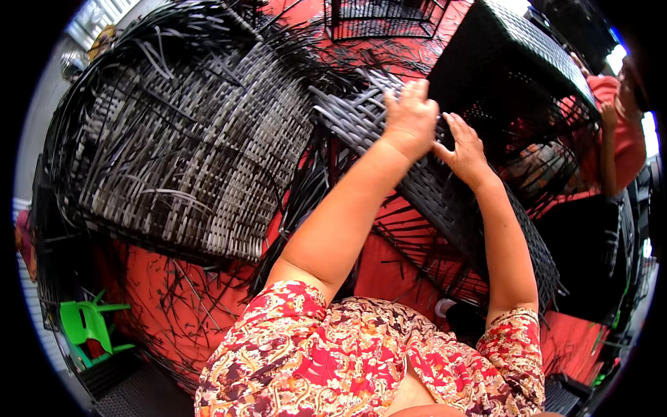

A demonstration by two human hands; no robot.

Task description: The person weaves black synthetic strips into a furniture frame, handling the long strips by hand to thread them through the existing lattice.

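A dark woven piece of plastic strips point(441, 198) runs slantwise in front of me, from the upper middle toward the lower right. Its upper left end has loose strip ends point(340, 118) sticking out. My left hand point(411, 119) is closed on the weave near that end, fingers bent; what lies beneath the fingers is hidden. Just to its right, my right hand point(464, 151) rests at the edge of the weave, thumb and fingers apart. Below the woven part, bare dark rods or strips point(424, 260) fan out over the red floor.
A large grey-black woven piece point(187, 153) with a fringe of loose strips stands at left. Black wicker furniture point(514, 76) stands at upper right, beside another person in red point(622, 132). A black frame point(382, 24) is at the far side, a green plastic chair point(87, 326) at lower left. Scraps litter the red floor point(156, 292).
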